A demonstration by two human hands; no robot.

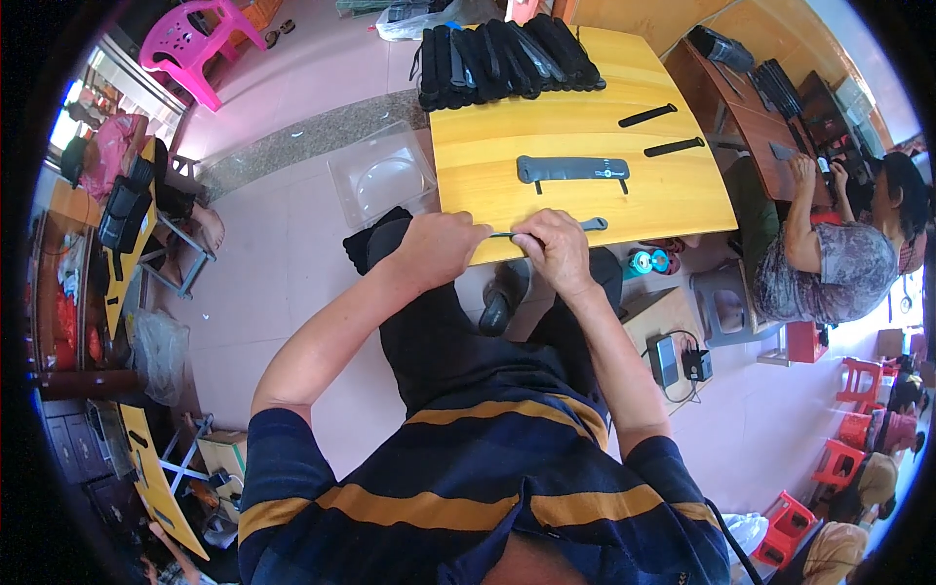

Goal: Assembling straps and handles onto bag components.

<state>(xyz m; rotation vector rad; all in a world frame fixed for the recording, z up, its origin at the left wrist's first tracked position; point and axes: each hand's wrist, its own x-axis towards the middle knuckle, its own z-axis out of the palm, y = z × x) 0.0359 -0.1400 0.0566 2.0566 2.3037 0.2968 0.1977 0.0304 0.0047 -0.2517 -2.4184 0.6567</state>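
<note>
At the near edge of the yellow table (468, 146), my left hand (444, 252) and my right hand (561, 253) pinch a dark narrow strap (500, 234) between them. A grey rounded end (595, 224) sticks out beyond the right hand over the tabletop; it looks like part of the same strap. Just ahead lies a wide grey-black band (573, 170) with two short black tabs along its near side. Two short black straps (647, 115) rest farther right. My fingers cover most of the held piece.
A row of black bundled straps (512, 63) fills the table's far end. Left of the table, a clear plastic bin (382, 177) sits on the floor. On the right, a co-worker (829, 253) sits at a brown table. A box (668, 331) with a wired device stands near my right knee.
</note>
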